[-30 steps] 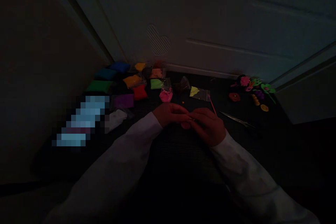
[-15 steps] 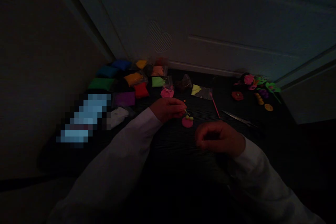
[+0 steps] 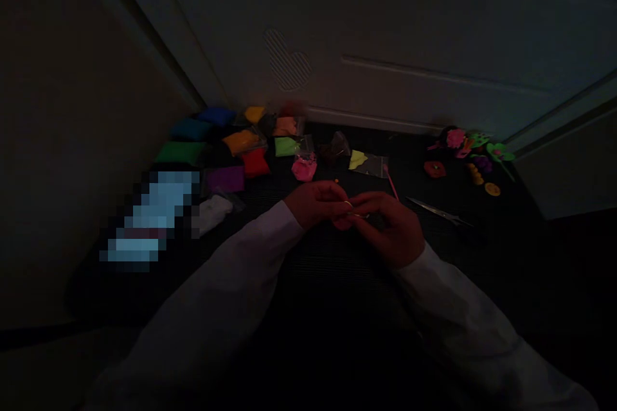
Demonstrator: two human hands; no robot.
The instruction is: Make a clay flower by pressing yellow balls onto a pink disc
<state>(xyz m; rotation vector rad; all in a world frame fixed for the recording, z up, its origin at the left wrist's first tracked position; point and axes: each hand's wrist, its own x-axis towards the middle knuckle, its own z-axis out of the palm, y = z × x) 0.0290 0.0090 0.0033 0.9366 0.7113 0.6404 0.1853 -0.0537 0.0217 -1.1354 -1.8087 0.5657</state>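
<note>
Dark table, right hand with fingers curled, its hold too dark to tell, left hand with fingertips closed, pink disc partly hidden beneath the fingertips, thin pale strand in the left hand's pinch, reaching the right hand's fingers.

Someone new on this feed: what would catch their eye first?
Probably the bright, pixelated patch at the left, lightest in a dark scene. Next, perhaps, the colourful packets beyond it, then the left hand and right hand, close together mid-picture by a pink piece.
</note>
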